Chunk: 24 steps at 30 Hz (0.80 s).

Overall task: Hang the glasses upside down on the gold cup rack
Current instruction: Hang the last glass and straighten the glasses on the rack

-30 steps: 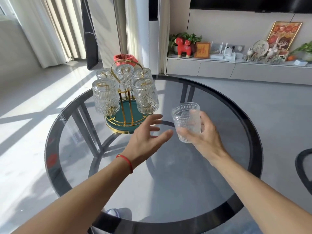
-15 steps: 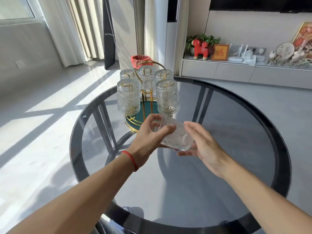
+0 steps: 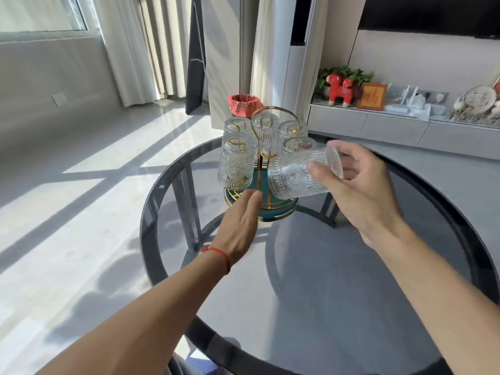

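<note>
A gold cup rack (image 3: 276,110) with a teal round base (image 3: 281,209) stands at the far side of a round dark glass table (image 3: 351,266). Several ribbed clear glasses (image 3: 236,165) hang upside down on its arms. My right hand (image 3: 362,190) holds one more ribbed glass (image 3: 295,175), tipped on its side with its base to the right, just in front of the rack's right side. My left hand (image 3: 240,223) is flat with fingers together, fingertips at the rack's base, holding nothing.
A red-lined bin (image 3: 243,104) sits on the floor behind the rack. A low cabinet (image 3: 378,125) with ornaments runs along the right wall. Curtains and a sunlit floor lie to the left. The table rim (image 3: 147,212) curves close on the left.
The glass went from both hands to my right hand alone, and was lifted and tipped toward the rack. My left hand let go and moved to the rack's base.
</note>
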### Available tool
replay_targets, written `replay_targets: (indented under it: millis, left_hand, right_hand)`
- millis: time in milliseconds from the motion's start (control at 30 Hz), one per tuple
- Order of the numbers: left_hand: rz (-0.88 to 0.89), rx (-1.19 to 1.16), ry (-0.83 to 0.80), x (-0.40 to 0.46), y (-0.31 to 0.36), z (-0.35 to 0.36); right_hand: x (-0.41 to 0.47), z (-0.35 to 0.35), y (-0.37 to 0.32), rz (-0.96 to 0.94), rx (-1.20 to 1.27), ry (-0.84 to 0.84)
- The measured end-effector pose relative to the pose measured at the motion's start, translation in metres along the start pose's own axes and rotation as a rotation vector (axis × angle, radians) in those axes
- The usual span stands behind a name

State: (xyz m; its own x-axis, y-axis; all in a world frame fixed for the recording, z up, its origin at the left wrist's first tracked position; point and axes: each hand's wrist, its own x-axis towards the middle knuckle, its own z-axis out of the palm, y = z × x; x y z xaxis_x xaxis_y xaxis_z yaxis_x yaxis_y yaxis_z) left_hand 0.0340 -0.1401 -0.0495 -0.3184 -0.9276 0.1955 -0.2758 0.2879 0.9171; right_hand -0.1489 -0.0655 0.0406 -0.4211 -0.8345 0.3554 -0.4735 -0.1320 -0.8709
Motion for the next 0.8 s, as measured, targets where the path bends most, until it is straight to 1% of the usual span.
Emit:
replay_targets:
  millis: [67, 100, 167, 233, 367, 467, 700, 800]
  left_hand:
    - [0.106, 0.308, -0.003, 0.000, -0.008, 0.001]
    - [0.141, 0.434, -0.038, 0.000, -0.010, 0.002]
    - [0.188, 0.600, -0.138, -0.001, -0.016, 0.005]
    - [0.199, 0.685, -0.193, -0.004, -0.019, 0.007]
    - [0.190, 0.725, -0.173, -0.004, -0.019, 0.009]
    - [0.181, 0.751, -0.184, -0.004, -0.018, 0.010]
    - [0.169, 0.782, -0.197, -0.002, -0.017, 0.009]
    - [0.173, 0.801, -0.191, -0.002, -0.016, 0.010]
  right_hand:
    - [0.011, 0.003, -0.022, -0.117, -0.097, 0.026]
    - [0.016, 0.006, -0.032, -0.169, -0.154, 0.039]
    - [0.026, 0.013, -0.047, -0.246, -0.262, 0.043]
    - [0.035, 0.023, -0.055, -0.268, -0.344, 0.023]
    - [0.047, 0.041, -0.059, -0.273, -0.450, -0.019]
    - [0.053, 0.048, -0.060, -0.279, -0.479, -0.037]
    - [0.059, 0.039, -0.073, -0.351, -0.536, -0.100]
    - [0.058, 0.046, -0.069, -0.365, -0.616, -0.153]
